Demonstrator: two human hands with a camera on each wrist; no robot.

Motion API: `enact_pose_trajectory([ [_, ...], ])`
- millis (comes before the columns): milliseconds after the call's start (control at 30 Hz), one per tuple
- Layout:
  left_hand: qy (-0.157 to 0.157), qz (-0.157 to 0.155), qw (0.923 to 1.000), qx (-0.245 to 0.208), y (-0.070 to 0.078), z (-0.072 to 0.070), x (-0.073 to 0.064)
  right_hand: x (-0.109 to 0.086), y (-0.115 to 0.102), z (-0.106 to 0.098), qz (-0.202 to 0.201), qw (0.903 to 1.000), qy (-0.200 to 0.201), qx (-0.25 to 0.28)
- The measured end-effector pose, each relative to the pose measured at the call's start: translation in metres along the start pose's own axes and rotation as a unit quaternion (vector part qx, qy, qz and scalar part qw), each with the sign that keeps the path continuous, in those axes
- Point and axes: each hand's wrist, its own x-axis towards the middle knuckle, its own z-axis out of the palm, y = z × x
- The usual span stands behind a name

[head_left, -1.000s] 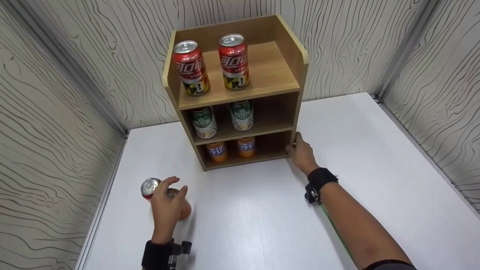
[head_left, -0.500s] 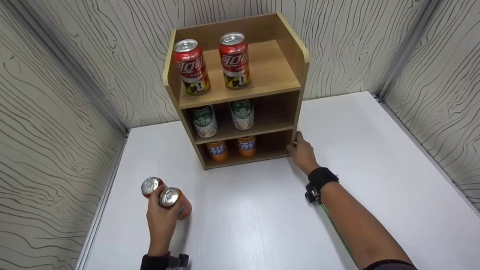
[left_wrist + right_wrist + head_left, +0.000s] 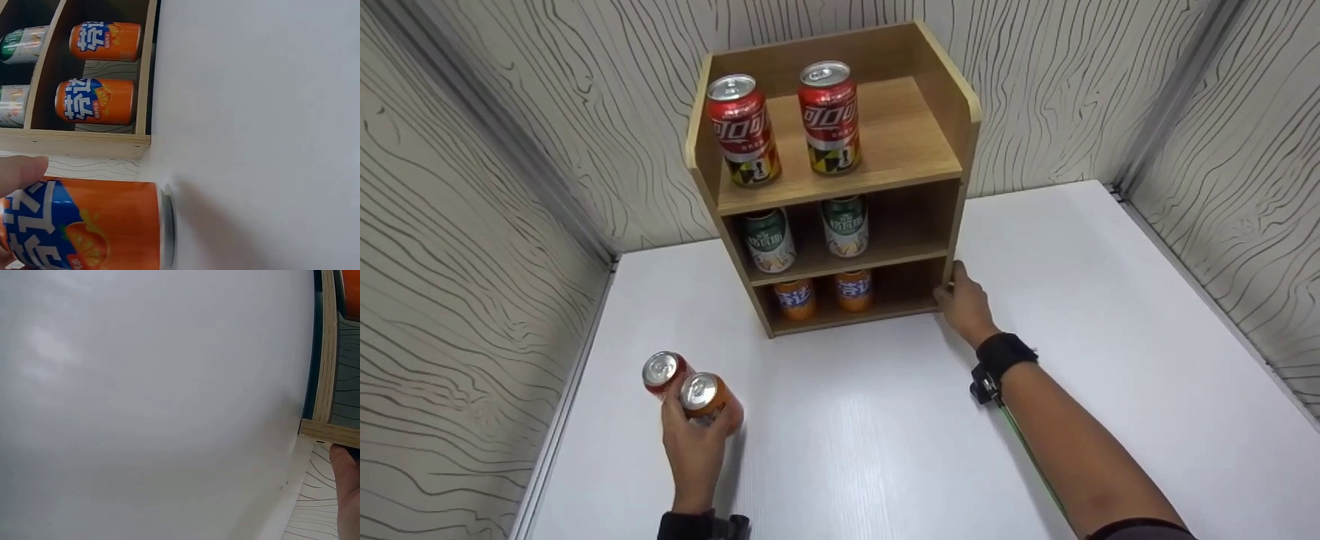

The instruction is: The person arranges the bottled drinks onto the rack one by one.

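Observation:
My left hand (image 3: 695, 450) holds an upright orange soda can (image 3: 706, 395) at the front left of the table, thumb and fingers on opposite sides of it. The left wrist view shows a fingertip (image 3: 28, 170) on the orange can's blue-and-white label. Just behind it, partly hidden by the held can, stands a red cola can (image 3: 661, 370). My right hand (image 3: 966, 306) grips the lower right side of a wooden shelf (image 3: 840, 193), thumb at its front edge. In the right wrist view a digit (image 3: 344, 472) presses the outer face of that side panel.
Two red cola cans (image 3: 830, 124) stand on the shelf's top level. Two green-and-white cans (image 3: 846, 229) occupy the middle level, and two orange cans (image 3: 854, 291) the bottom one. Patterned wall panels (image 3: 1035, 90) enclose the white table (image 3: 840, 435) behind and at both sides.
My left hand has come down from above the orange can and now holds it around its side. The right hand has stayed at the shelf.

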Motion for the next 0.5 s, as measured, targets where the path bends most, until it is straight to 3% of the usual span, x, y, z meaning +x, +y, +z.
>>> enact_pose_trajectory([
  [133,0.006,-0.014,0.9999,0.002,-0.006,0.002,-0.001,0.000,0.000,0.001,-0.002,1.0000,-0.001,0.000],
  [500,-0.009,-0.052,0.9962,-0.069,-0.015,0.003,0.001,0.001,0.003,0.001,-0.005,1.0000,-0.005,0.004],
])
